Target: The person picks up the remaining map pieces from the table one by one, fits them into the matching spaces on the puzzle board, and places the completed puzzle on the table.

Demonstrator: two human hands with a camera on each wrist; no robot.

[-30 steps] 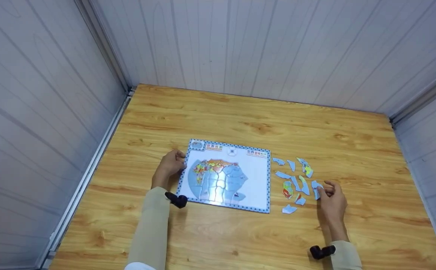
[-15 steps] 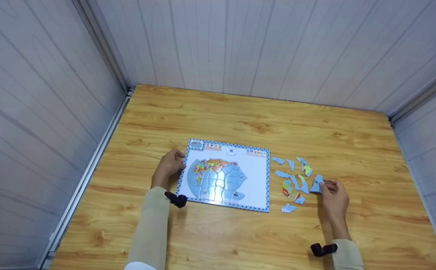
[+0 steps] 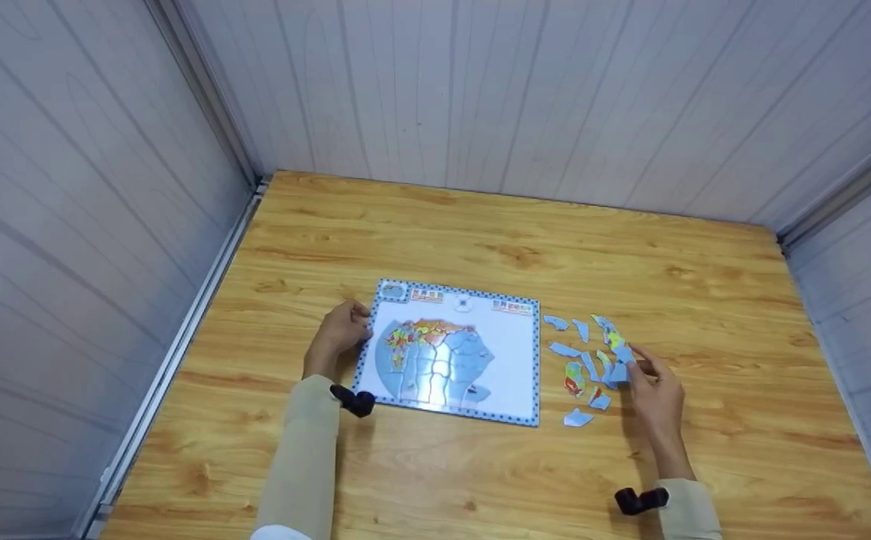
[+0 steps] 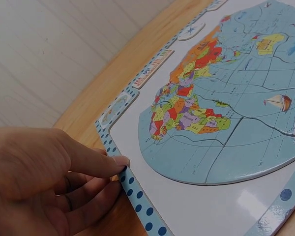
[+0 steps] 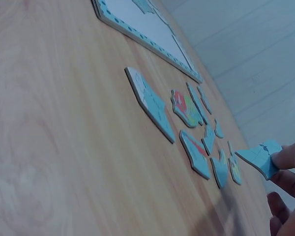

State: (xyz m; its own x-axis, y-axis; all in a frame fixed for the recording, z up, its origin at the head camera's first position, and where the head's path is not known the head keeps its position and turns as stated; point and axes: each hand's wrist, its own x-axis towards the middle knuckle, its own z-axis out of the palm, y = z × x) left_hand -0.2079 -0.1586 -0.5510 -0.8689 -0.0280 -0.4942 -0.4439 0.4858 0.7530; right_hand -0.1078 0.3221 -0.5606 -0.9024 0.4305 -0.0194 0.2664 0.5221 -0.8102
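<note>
A world map puzzle board (image 3: 512,367) with a blue dotted border lies on the wooden table, its left and middle parts filled with joined map pieces (image 4: 187,152). At the board's left edge is my left hand (image 3: 339,328); in the left wrist view its thumb (image 4: 119,161) presses on the dotted border while the other fingers curl at the edge below. My right hand (image 3: 659,394) pinches a light blue puzzle piece (image 5: 260,156) between thumb and fingers. It is held raised over the loose pieces (image 3: 575,377) and overlaps some of them in the head view.
Several loose map pieces, blue with some coloured land, lie scattered right of the board, such as a long blue-white piece (image 5: 150,103). Pale panel walls (image 3: 480,90) enclose the table (image 3: 518,255) at the back and both sides.
My right hand has lifted the blue puzzle piece off the table, tilted it, and moved it slightly left over the other pieces. The left hand stays at the board's edge.
</note>
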